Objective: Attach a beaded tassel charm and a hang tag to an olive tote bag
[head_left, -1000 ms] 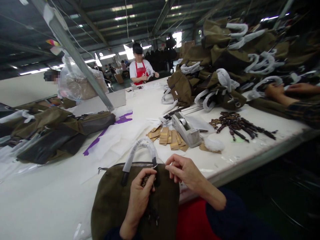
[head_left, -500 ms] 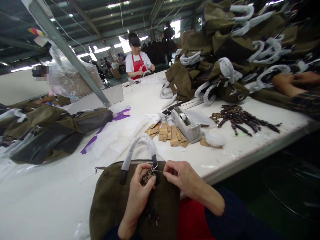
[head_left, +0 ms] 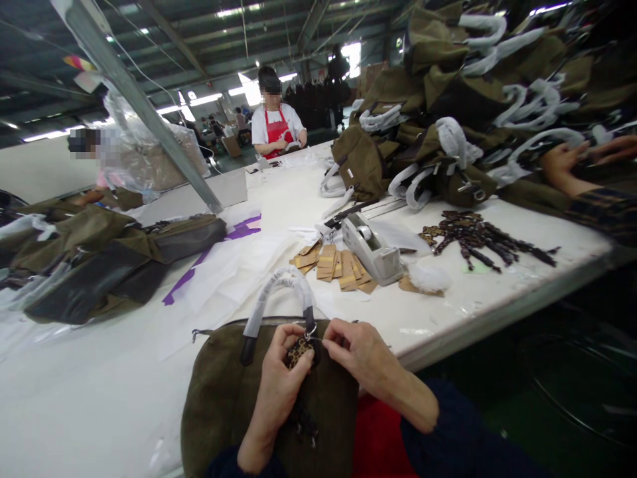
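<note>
An olive handbag (head_left: 223, 392) stands in front of me at the table's edge, its handle (head_left: 283, 282) wrapped in white film. My left hand (head_left: 281, 372) is closed on a leopard-print charm (head_left: 298, 353) against the bag's front. Dark tassels (head_left: 304, 421) hang below that hand. A metal ring (head_left: 310, 330) sits at the handle's base, just above the charm. With thumb and forefinger, my right hand (head_left: 355, 348) pinches a thin strand (head_left: 317, 340) that runs to the ring. What the strand is made of, I cannot tell.
Beyond the bag lie brown cardboard tags (head_left: 328, 262), a tape dispenser (head_left: 371, 249) and a pile of dark tasselled charms (head_left: 482, 239). Olive bags are heaped at right (head_left: 448, 99) and left (head_left: 109, 259). Another person's hand (head_left: 562, 162) works at far right; a person in a red apron (head_left: 275, 129) stands opposite.
My right hand has shifted slightly left toward the ring, with the strand still pinched. The left hand keeps its hold on the charm. The view has moved a little.
</note>
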### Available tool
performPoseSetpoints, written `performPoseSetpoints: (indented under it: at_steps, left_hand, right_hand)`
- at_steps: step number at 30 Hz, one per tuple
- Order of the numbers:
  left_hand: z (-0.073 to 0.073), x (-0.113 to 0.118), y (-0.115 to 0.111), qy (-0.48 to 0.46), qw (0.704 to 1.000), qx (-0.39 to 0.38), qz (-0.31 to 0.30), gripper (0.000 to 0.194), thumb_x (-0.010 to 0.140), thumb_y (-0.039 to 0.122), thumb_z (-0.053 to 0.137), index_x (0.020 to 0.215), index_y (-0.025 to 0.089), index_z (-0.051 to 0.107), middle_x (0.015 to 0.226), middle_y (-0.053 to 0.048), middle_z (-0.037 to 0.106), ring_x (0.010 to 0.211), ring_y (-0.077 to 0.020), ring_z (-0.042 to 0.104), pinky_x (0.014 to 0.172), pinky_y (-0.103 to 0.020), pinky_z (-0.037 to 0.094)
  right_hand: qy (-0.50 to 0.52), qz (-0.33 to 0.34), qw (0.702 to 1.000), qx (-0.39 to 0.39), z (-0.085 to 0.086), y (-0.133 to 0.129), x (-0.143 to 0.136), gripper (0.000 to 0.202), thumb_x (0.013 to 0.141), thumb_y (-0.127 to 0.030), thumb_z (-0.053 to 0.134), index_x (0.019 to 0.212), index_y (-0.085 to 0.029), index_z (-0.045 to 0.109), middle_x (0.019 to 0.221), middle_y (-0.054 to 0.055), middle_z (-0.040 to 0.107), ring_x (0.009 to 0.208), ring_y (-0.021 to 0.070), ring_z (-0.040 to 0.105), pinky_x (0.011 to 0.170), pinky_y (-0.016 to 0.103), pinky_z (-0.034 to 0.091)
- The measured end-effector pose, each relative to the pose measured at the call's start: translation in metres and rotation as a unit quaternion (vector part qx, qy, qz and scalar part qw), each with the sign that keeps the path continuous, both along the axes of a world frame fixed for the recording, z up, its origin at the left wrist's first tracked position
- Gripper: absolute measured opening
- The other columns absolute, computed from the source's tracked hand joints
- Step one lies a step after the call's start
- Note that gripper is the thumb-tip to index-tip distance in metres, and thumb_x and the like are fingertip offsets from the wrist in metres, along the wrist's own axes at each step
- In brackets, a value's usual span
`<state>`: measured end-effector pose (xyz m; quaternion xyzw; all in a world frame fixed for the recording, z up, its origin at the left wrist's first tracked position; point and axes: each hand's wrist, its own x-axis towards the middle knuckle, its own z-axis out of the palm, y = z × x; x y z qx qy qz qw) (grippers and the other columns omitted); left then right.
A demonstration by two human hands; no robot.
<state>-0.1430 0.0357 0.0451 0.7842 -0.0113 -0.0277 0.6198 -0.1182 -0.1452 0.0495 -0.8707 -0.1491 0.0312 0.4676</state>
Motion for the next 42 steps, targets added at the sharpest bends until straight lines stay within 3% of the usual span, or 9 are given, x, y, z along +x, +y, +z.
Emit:
performPoseSetpoints:
  at_steps: [2,5,11,15,19,22,25,34,42]
  left_hand:
    - [0.004,-0.001,0.001,-0.004,1.000,-0.014,-0.018,0.025,0.090,0.036,0.058,0.110,0.022,0.053,0.092,-0.002,0.066,0.084,-0.0171,0.062,0.072,-0.024,0.050]
    - [0.008,-0.001,0.003,0.016,1.000,-0.013,-0.005,0.030,0.097,0.045,0.043,0.108,0.022,0.058,0.091,-0.003,0.064,0.079,-0.0171,0.060,0.058,-0.021,0.047]
    - [-0.002,0.003,0.001,0.012,1.000,-0.006,0.011,0.027,0.090,0.046,0.058,0.091,0.019,0.059,0.072,0.002,0.058,0.058,-0.0109,0.047,0.045,-0.017,0.035]
    - [-0.010,0.003,0.000,-0.004,0.999,-0.001,0.043,0.028,0.091,0.046,0.057,0.085,0.019,0.055,0.064,0.005,0.050,0.049,-0.0085,0.040,0.042,-0.017,0.032]
    - [-0.011,0.002,-0.001,-0.035,0.997,0.009,0.072,0.024,0.093,0.045,0.053,0.089,0.021,0.054,0.070,0.004,0.052,0.053,-0.0103,0.044,0.044,-0.019,0.036]
    - [-0.006,0.001,-0.002,-0.098,0.993,0.025,0.065,0.017,0.095,0.037,0.052,0.090,0.021,0.058,0.088,-0.001,0.060,0.078,-0.0151,0.057,0.068,-0.022,0.046]
    - [-0.002,0.001,-0.003,-0.147,0.987,0.029,0.060,0.015,0.095,0.031,0.053,0.086,0.021,0.058,0.097,-0.002,0.061,0.096,-0.0177,0.057,0.089,-0.025,0.042]
    - [-0.011,0.005,0.002,-0.018,0.999,-0.019,0.029,0.026,0.080,0.036,0.073,0.092,0.018,0.058,0.073,0.004,0.056,0.063,-0.0096,0.050,0.056,-0.018,0.041]
    - [-0.010,0.008,0.007,0.026,0.996,-0.082,0.025,0.029,0.080,0.035,0.073,0.097,0.015,0.061,0.070,0.003,0.057,0.057,-0.0079,0.050,0.048,-0.016,0.042]
  right_hand:
    - [-0.012,-0.005,1.000,-0.026,0.000,0.002,-0.001,0.008,0.085,-0.019,0.061,0.078,-0.020,0.063,0.067,-0.002,0.064,0.063,0.0122,0.056,0.062,0.022,0.037]
    - [-0.030,-0.006,0.997,-0.064,0.002,0.005,0.000,0.007,0.088,-0.020,0.060,0.081,-0.021,0.064,0.071,-0.001,0.066,0.067,0.0137,0.059,0.065,0.024,0.036]
    - [-0.046,0.002,0.993,-0.104,0.005,0.011,0.004,0.008,0.091,-0.024,0.060,0.083,-0.021,0.063,0.076,0.002,0.069,0.072,0.0162,0.062,0.066,0.025,0.036]
    - [-0.042,0.010,0.996,-0.078,0.006,0.008,0.004,0.006,0.090,-0.025,0.061,0.095,-0.023,0.064,0.076,0.000,0.067,0.070,0.0155,0.060,0.065,0.025,0.037]
    - [-0.059,0.057,0.996,-0.022,0.010,0.004,0.006,0.030,0.091,-0.024,0.060,0.120,-0.029,0.062,0.090,0.000,0.067,0.080,0.0153,0.061,0.073,0.024,0.040]
    - [-0.063,0.098,0.993,0.006,0.011,0.006,0.010,0.021,0.089,-0.021,0.061,0.107,-0.029,0.070,0.091,0.000,0.065,0.086,0.0154,0.059,0.076,0.024,0.040]
    - [-0.034,0.089,0.994,0.048,0.011,0.011,0.014,0.007,0.086,-0.020,0.064,0.087,-0.023,0.071,0.080,-0.001,0.060,0.077,0.0134,0.055,0.068,0.023,0.037]
    - [0.037,0.050,0.989,0.137,0.007,0.005,0.015,0.011,0.087,-0.022,0.057,0.078,-0.017,0.062,0.066,-0.004,0.054,0.063,0.0104,0.048,0.058,0.021,0.034]
    - [-0.039,0.083,0.995,-0.041,0.017,0.003,0.014,0.013,0.081,-0.015,0.061,0.069,-0.018,0.054,0.071,-0.003,0.050,0.065,0.0102,0.043,0.059,0.023,0.027]
